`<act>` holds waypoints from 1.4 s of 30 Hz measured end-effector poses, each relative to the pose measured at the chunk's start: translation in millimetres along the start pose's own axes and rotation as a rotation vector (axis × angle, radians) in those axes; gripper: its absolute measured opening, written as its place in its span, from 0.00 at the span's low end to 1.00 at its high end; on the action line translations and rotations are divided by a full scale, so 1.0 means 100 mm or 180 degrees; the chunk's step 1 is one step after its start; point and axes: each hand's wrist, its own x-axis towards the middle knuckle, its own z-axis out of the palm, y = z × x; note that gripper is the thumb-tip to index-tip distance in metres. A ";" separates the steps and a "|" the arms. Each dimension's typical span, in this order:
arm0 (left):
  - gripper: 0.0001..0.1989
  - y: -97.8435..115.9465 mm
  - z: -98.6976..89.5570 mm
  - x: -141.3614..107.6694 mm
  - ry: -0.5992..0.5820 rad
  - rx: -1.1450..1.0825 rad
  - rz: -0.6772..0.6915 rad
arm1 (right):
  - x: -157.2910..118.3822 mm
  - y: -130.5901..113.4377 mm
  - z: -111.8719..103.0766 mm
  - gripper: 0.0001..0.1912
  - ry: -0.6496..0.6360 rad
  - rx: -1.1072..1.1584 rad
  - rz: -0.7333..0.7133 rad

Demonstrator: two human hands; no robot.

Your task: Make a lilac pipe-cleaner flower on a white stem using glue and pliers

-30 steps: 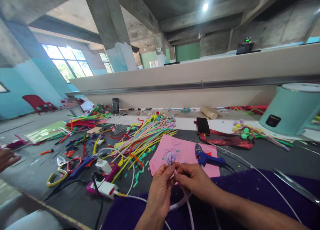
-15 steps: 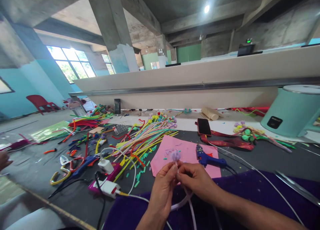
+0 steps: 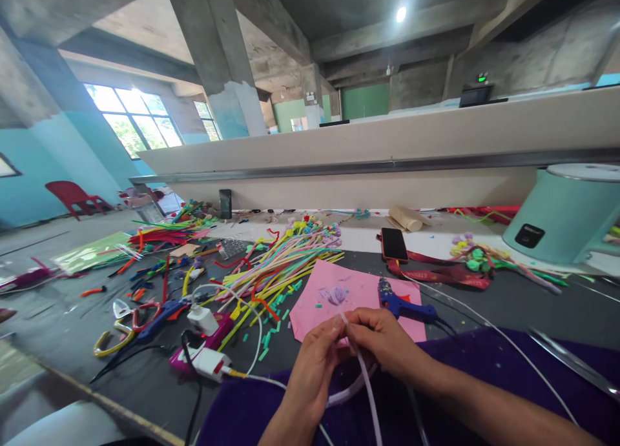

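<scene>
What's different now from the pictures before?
The fluffy purple flower looks tipped farther from the person. The left hand and right hand still pinch the pale strip. A co-worker's hand slid left, nearly out of view. The glue gun and phone stayed put.

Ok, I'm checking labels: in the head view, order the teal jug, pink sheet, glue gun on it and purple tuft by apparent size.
1. Teal jug and pink sheet: too alike to rank, since the sheet is partly covered.
2. Glue gun.
3. Purple tuft, clearly smallest.
</scene>
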 end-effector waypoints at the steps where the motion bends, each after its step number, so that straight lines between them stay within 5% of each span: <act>1: 0.07 0.00 0.01 -0.01 -0.0018 0.0008 0.0015 | 0.00 -0.01 -0.01 0.14 -0.0060 0.0165 0.0140; 8: 0.09 0.01 -0.02 0.01 0.0271 -0.0337 -0.0071 | 0.00 0.06 -0.02 0.14 -0.0531 0.1186 0.0733; 16: 0.09 0.01 0.01 -0.01 0.0336 -0.0618 -0.0281 | -0.01 0.15 0.00 0.13 -0.0777 0.1582 0.0731; 28: 0.09 0.00 0.02 -0.01 0.0720 -0.0525 -0.0145 | -0.02 0.18 0.04 0.15 -0.0733 0.1350 0.0748; 42: 0.06 -0.02 0.02 -0.04 0.0698 -0.0641 -0.0064 | -0.05 0.15 0.06 0.15 -0.0673 0.0984 0.0665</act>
